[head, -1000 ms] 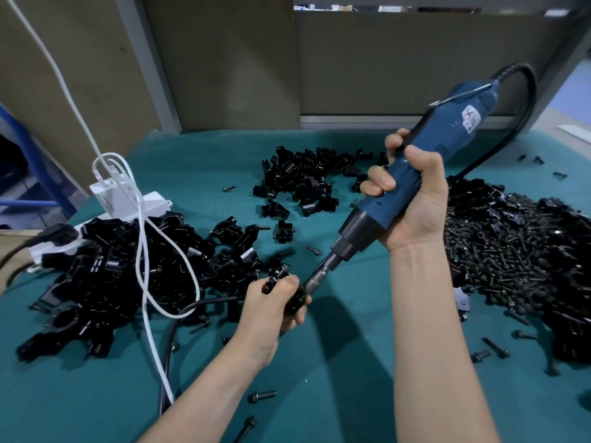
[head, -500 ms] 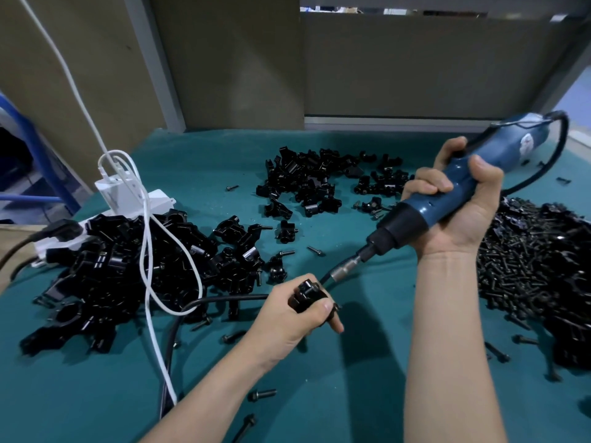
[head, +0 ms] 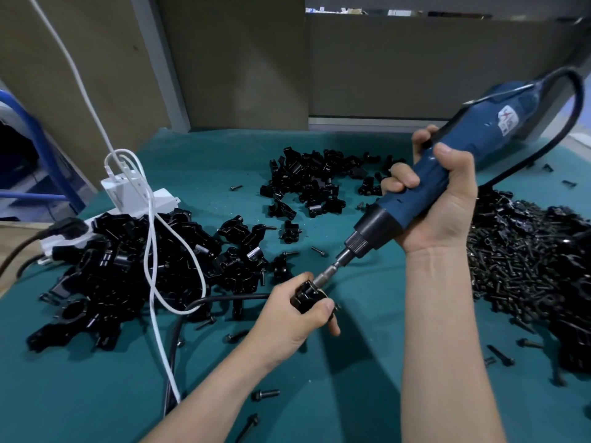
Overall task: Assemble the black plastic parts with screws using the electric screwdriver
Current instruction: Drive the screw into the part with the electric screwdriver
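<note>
While loose screws (head: 265, 394) lie scattered on the teal mat (head: 351, 404) at the near edge, the left hand (head: 294, 318) just beyond them clenches one small black plastic part (head: 305, 294), held up off the mat. The bit (head: 323, 277) of the electric screwdriver (head: 454, 161) comes down at a slant from the upper right and its tip meets the part's top. The screw head is hidden under the tip, so I can't tell if it's seated. Likely risks: a slanted bit could cam out and skid onto the thumb, which sits just beside the tip. With only fingers bracing it, the part could twist when torque hits. The screw could go in crooked if the driver isn't lined up with the hole. The part pokes out of the top of the fist, thumb over its near side, fingers wrapped beneath. The right hand (head: 438, 206) grasps the driver's blue body around its lower half, fingers fully curled round it. Farther out, a heap of black parts (head: 105, 270) lies left with a white cable (head: 150, 238) draped over it, and a screw heap (head: 518, 260) lies right. A power strip (head: 160, 199) and another parts pile (head: 313, 180) lie farthest back.
</note>
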Tool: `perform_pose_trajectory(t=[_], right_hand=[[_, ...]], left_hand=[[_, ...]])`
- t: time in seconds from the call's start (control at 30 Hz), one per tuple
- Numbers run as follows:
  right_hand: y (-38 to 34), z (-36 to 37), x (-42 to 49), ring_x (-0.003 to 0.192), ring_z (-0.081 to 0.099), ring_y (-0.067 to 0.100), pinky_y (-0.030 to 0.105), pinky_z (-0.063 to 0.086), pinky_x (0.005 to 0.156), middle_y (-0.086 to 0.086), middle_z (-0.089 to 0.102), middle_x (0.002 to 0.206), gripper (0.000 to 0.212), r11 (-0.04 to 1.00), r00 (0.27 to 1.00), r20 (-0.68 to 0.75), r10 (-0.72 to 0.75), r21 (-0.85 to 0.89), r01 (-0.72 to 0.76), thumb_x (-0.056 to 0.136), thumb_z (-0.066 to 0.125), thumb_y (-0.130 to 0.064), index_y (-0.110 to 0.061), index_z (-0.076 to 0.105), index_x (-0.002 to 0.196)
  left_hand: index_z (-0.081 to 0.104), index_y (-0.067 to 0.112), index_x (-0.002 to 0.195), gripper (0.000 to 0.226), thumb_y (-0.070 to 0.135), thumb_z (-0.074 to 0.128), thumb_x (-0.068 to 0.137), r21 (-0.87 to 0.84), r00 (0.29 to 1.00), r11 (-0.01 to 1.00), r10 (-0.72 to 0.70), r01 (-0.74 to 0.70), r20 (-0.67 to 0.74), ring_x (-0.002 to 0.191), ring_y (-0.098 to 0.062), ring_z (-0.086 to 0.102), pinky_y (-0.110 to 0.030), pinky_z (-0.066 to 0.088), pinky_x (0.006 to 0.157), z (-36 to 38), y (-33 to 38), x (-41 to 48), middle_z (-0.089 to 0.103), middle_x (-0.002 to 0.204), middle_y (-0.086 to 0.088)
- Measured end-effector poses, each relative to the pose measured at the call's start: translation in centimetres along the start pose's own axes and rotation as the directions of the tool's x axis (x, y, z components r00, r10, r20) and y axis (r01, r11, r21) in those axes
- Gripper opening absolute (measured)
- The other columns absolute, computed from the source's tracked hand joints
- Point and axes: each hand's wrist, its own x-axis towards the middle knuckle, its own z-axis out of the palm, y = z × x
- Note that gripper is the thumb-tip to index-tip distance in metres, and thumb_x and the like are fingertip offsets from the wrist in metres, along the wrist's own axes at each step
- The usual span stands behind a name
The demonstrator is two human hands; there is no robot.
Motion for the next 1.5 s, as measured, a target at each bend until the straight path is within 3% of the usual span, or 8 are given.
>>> perform_pose_trajectory(t=[0.33, 0.57, 0.7, 0.87, 1.2, 1.33, 1.4, 1.5], right_hand=[[0.46, 0.22, -0.05, 0.045, 0.043, 0.004, 0.018, 0.041, 0.047, -0.011, 0.063, 0.081, 0.014, 1.0, 1.0, -0.028, -0.004, -0.027, 0.003, 0.09, 0.039, -0.014, -0.018, 0.053, 0.09], [0.41, -0.02, -0.01, 0.045, 0.043, 0.004, 0.017, 0.041, 0.047, -0.01, 0.06, 0.083, 0.013, 1.0, 1.0, -0.022, 0.013, 0.012, -0.013, 0.089, 0.039, -0.015, -0.018, 0.051, 0.093], [0.42, -0.09, -0.02, 0.045, 0.043, 0.004, 0.018, 0.042, 0.047, -0.01, 0.06, 0.083, 0.012, 1.0, 1.0, -0.02, 0.023, 0.005, -0.023, 0.089, 0.04, -0.014, -0.018, 0.051, 0.092], [0.64, 0.02, 0.0, 0.045, 0.044, 0.005, 0.018, 0.042, 0.047, -0.01, 0.062, 0.082, 0.011, 1.0, 0.999, -0.026, 0.02, -0.004, -0.02, 0.088, 0.041, -0.014, -0.017, 0.051, 0.093], [0.71, -0.14, 0.12, 0.044, 0.043, 0.004, 0.018, 0.042, 0.046, -0.01, 0.06, 0.081, 0.01, 1.0, 1.0, -0.012, 0.015, 0.028, -0.014, 0.086, 0.043, -0.015, -0.017, 0.049, 0.093], [0.68, -0.2, 0.23, 0.044, 0.044, 0.005, 0.018, 0.041, 0.046, -0.01, 0.059, 0.079, 0.015, 0.997, 0.999, 0.041, 0.025, 0.077, -0.028, 0.079, 0.052, -0.015, -0.018, 0.049, 0.093], [0.62, -0.25, 0.25, 0.044, 0.045, 0.006, 0.019, 0.042, 0.046, -0.009, 0.061, 0.08, 0.029, 0.991, 0.992, 0.125, 0.029, 0.129, -0.046, 0.07, 0.067, -0.009, -0.016, 0.052, 0.094], [0.53, -0.41, 0.25, 0.045, 0.046, 0.007, 0.02, 0.043, 0.046, -0.007, 0.062, 0.082, 0.046, 0.986, 0.977, 0.211, 0.028, 0.152, -0.061, 0.058, 0.082, -0.013, -0.015, 0.054, 0.094]], left_hand=[[0.047, 0.008, 0.078, 0.038, 0.042, 0.058, 0.068, 0.013, 1.0, 1.0, 0.011, -0.011, -0.018, 0.051, -0.02, 0.041, -0.03, 0.035, 0.053, 0.06, -0.17, -0.11, 0.061, 0.051, -0.002], [0.049, 0.011, 0.079, 0.025, 0.032, 0.063, 0.074, -0.019, 0.998, 0.998, 0.059, -0.059, -0.007, 0.053, -0.014, 0.053, -0.019, 0.041, 0.058, 0.03, -0.32, -0.03, 0.066, 0.057, -0.005], [0.047, 0.009, 0.079, 0.025, 0.027, 0.062, 0.071, -0.05, 0.996, 0.995, 0.084, -0.085, -0.012, 0.054, -0.011, 0.049, -0.02, 0.039, 0.051, 0.24, -0.25, -0.08, 0.07, 0.067, -0.005], [0.044, 0.004, 0.078, 0.017, 0.01, 0.06, 0.077, -0.034, 0.995, 0.995, 0.087, -0.089, -0.051, 0.053, -0.01, 0.055, -0.016, 0.039, 0.049, 0.06, -0.49, 0.11, 0.067, 0.061, -0.005], [0.045, 0.006, 0.078, 0.014, 0.014, 0.057, 0.076, -0.012, 0.994, 0.996, 0.084, -0.085, -0.067, 0.046, -0.012, 0.048, -0.021, 0.036, 0.051, 0.09, -0.28, 0.02, 0.064, 0.053, -0.007], [0.045, 0.009, 0.08, 0.013, 0.017, 0.055, 0.077, -0.138, 0.998, 0.99, 0.03, -0.038, -0.06, 0.038, -0.01, 0.044, -0.015, 0.032, 0.041, 0.37, 0.02, -0.09, 0.058, 0.047, -0.006], [0.045, 0.009, 0.08, 0.023, 0.025, 0.059, 0.072, -0.184, 0.999, 0.983, 0.004, -0.011, -0.041, 0.037, -0.01, 0.045, -0.014, 0.029, 0.039, 0.48, 0.13, -0.12, 0.057, 0.046, -0.006], [0.042, 0.005, 0.081, 0.017, 0.014, 0.055, 0.076, -0.188, 1.0, 0.982, 0.014, -0.018, -0.021, 0.037, -0.009, 0.05, -0.012, 0.034, 0.041, 0.52, 0.19, -0.01, 0.053, 0.047, -0.005]])
